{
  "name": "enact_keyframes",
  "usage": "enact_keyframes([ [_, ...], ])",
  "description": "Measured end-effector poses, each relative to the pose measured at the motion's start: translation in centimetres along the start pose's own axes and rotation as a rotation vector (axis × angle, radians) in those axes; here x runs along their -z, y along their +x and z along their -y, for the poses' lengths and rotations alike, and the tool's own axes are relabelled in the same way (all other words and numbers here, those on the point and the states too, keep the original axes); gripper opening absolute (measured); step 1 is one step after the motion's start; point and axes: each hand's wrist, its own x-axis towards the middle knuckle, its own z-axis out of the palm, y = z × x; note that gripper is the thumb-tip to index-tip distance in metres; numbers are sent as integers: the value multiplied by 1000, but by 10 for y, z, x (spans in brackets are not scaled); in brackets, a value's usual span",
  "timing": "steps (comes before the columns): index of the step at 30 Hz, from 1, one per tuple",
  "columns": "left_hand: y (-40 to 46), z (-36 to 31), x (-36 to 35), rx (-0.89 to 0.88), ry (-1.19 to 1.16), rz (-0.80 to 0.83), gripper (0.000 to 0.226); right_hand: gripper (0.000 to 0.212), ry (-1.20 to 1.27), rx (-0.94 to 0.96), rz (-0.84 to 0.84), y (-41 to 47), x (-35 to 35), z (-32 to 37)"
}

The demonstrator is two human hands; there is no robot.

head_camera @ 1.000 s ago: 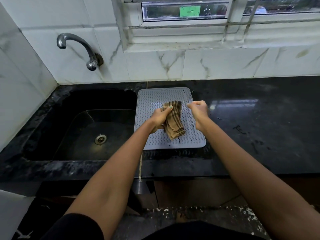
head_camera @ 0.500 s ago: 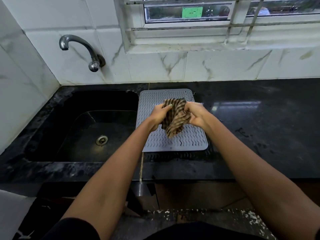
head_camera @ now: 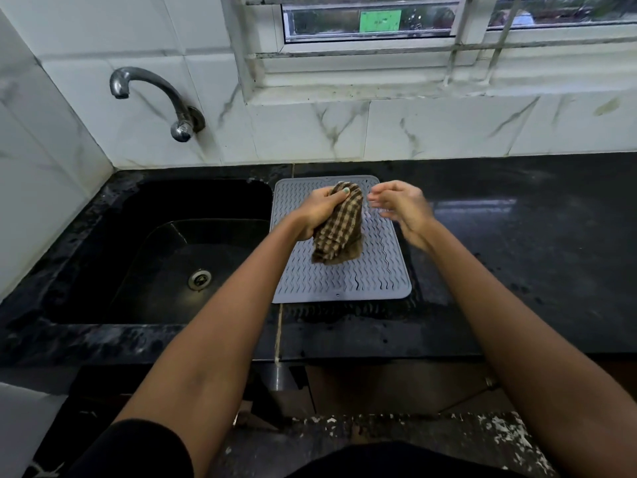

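A brown checked cloth (head_camera: 339, 232) hangs bunched above a grey ribbed drying mat (head_camera: 372, 277) on the black counter. My left hand (head_camera: 319, 212) grips the cloth's top, with the thumb over it. Just to the right, my right hand (head_camera: 401, 205) is off the cloth, its fingers loose and blurred, holding nothing. The cloth's lower end dangles close over the mat.
A black sink (head_camera: 155, 250) with a metal drain lies left of the mat, under a curved wall tap (head_camera: 155, 94). Black countertop (head_camera: 534, 243) stretches to the right. White marble tiles and a barred window stand behind.
Half a second ago both hands held the cloth together. My right hand has let go and drawn to the right; the cloth now hangs from my left hand alone.
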Motion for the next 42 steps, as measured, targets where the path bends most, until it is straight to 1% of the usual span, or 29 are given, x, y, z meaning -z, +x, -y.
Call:
enact_keyframes([
  [1, 1, -1, 0, -4, -15, -5, 32, 15, 8, -16, 155, -3, 0, -1],
  [2, 2, -2, 0, -5, -35, -10, 30, 23, 15, -37, 257, -4, 0, -3],
  [5, 2, -5, 5, 21, -90, 7, 23, 48, 68, -96, 393, -2, -6, -17],
  [8, 4, -5, 15, 51, -91, 1, 24, 69, 79, -198, 546, -3, -13, -28],
  [9, 4, -5, 18, 56, -90, -9, 24, 71, 48, -217, 560, -4, -16, -31],
  [10, 5, -6, 20, 53, -85, -23, 24, 68, 9, -220, 552, -4, -19, -34],
  [11, 6, -7, 22, 36, -61, -48, 23, 60, -25, -211, 534, -4, -23, -35],
  [13, 9, -6, 24, -17, 50, -149, 21, 44, -51, -202, 502, -1, -26, -36],
  [15, 13, -1, 25, -58, 167, -260, 25, 31, -45, -212, 481, 3, -22, -34],
  [16, 14, 2, 26, -72, 202, -274, 29, 24, -35, -221, 462, 5, -20, -32],
  [17, 15, 3, 28, -73, 222, -243, 34, 18, -23, -231, 440, 7, -17, -31],
  [19, 16, 6, 32, -59, 299, -61, 43, 12, 4, -244, 404, 11, -11, -29],
  [20, 17, 7, 34, -43, 343, 61, 42, 14, 25, -252, 407, 12, -7, -29],
  [22, 20, 8, 33, 16, 349, 267, 32, 24, 119, -303, 444, 17, -1, -30],
  [23, 22, 10, 32, 49, 327, 322, 27, 28, 200, -342, 464, 19, 2, -31],
  [25, 33, 13, 31, 92, 286, 354, 19, 36, 366, -409, 497, 26, 5, -33],
  [27, 46, 16, 33, 149, 254, 334, 18, 39, 436, -476, 510, 36, 7, -38],
  [28, 51, 17, 34, 176, 241, 303, 22, 37, 400, -511, 507, 41, 7, -40],
  [29, 56, 18, 35, 188, 230, 259, 28, 33, 297, -527, 493, 45, 7, -42],
  [30, 61, 18, 34, 184, 220, 207, 32, 30, 137, -518, 483, 52, 8, -45],
  [31, 65, 18, 33, 166, 210, 155, 34, 33, -31, -476, 478, 59, 8, -48],
  [32, 70, 18, 31, 152, 196, 111, 33, 45, -139, -416, 474, 66, 6, -51],
  [33, 74, 17, 28, 141, 182, 77, 31, 59, -157, -354, 489, 71, 3, -52],
  [35, 84, 13, 24, 145, 144, 15, 32, 78, -68, -240, 567, 79, -7, -54],
  [36, 89, 12, 22, 158, 111, -18, 36, 81, -44, -187, 575, 81, -13, -54],
  [37, 94, 10, 21, 179, 72, -43, 41, 79, -40, -139, 543, 84, -19, -55],
  [38, 99, 8, 22, 206, 28, -51, 43, 73, -55, -91, 471, 87, -24, -55],
  [40, 110, 6, 25, 258, -45, -18, 36, 52, -147, 9, 250, 94, -34, -58],
  [42, 123, 10, 27, 261, -44, 7, 36, 39, -291, 100, -6, 102, -40, -66],
])
